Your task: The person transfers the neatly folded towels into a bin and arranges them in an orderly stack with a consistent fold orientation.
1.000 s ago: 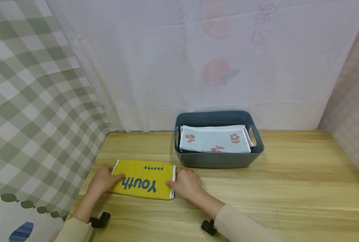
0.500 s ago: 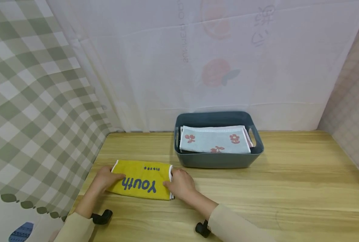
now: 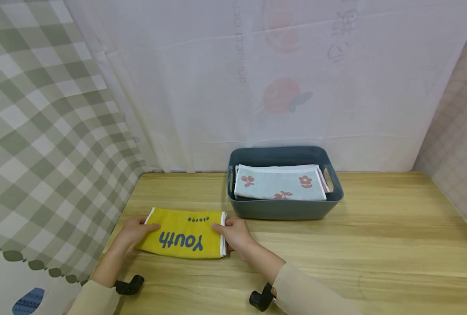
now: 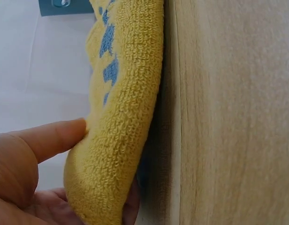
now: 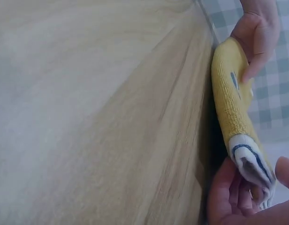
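A folded yellow towel (image 3: 182, 232) with blue "Youth" lettering and white edging lies toward the left of the table, between both hands. My left hand (image 3: 134, 232) grips its left end, thumb on top and fingers beneath, as the left wrist view also shows with the towel's thick folded side (image 4: 121, 112). At the white-edged right end, my right hand (image 3: 235, 234) holds the towel with the thumb over the top. In the right wrist view the right fingers (image 5: 224, 187) are tucked under the stacked white layers, and a dark gap shows under the towel's side.
A dark blue-grey basket (image 3: 284, 210) stands at the back middle, with a folded light blue towel (image 3: 277, 181) with red flowers and cherries inside. White cloth (image 3: 202, 87) hangs behind the table (image 3: 359, 253). Green checkered cloth (image 3: 52, 109) borders the left.
My right hand has shifted slightly left, and its fingers have gone under the towel's right end, whose layers are now evened up. The left hand keeps its place at the left end.
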`<state>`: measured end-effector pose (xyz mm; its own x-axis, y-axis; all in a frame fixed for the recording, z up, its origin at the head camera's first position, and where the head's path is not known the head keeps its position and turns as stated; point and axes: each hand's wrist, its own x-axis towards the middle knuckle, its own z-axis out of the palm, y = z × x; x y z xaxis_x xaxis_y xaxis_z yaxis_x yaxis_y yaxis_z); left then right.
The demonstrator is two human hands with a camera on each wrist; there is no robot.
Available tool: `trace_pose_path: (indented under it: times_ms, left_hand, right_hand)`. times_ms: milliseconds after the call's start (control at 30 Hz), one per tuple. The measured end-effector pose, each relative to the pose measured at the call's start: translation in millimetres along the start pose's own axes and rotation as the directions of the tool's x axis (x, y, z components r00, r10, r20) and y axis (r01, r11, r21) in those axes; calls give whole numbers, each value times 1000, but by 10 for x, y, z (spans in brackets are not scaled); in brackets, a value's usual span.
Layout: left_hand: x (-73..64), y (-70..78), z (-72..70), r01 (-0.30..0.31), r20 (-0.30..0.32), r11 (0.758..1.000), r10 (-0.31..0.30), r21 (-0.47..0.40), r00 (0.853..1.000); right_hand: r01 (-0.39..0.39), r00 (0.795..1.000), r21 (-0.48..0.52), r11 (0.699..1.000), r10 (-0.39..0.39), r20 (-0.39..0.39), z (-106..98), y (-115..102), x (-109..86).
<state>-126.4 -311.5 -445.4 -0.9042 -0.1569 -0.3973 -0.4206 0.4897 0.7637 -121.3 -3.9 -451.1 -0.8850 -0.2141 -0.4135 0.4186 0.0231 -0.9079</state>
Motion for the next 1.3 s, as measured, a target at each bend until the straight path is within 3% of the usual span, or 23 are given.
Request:
trace_pose_path:
  times_ms: [167, 367, 533, 733, 967, 1300]
  left_hand:
    - [6, -11, -4, 17, -15, 1000, -18, -11, 1000]
    - [-3, -33, -76, 26, 20, 994, -24, -107, 1000]
    - [-32, -4, -169, -10, 81, 982, 25, -186, 996]
    - [-82, 61, -249, -38, 159, 969, 79, -246, 984]
    - [-125, 151, -320, -22, 163, 962, 69, -272, 984]
    - [-185, 262, -387, -25, 160, 951, 77, -308, 984]
  right_hand:
    - [-9, 1000, -21, 1000, 9, 18, -17, -2, 1]
    - [22, 999, -50, 999, -20, 34, -60, -56, -24]
    - [56, 996, -42, 998, -53, 74, -113, -136, -75]
    - [96, 994, -56, 994, -93, 62, -158, -231, -174]
    - [141, 989, -105, 984, -135, 66, -182, -354, -275]
    - [187, 979, -93, 978, -178, 96, -221, -578, -391]
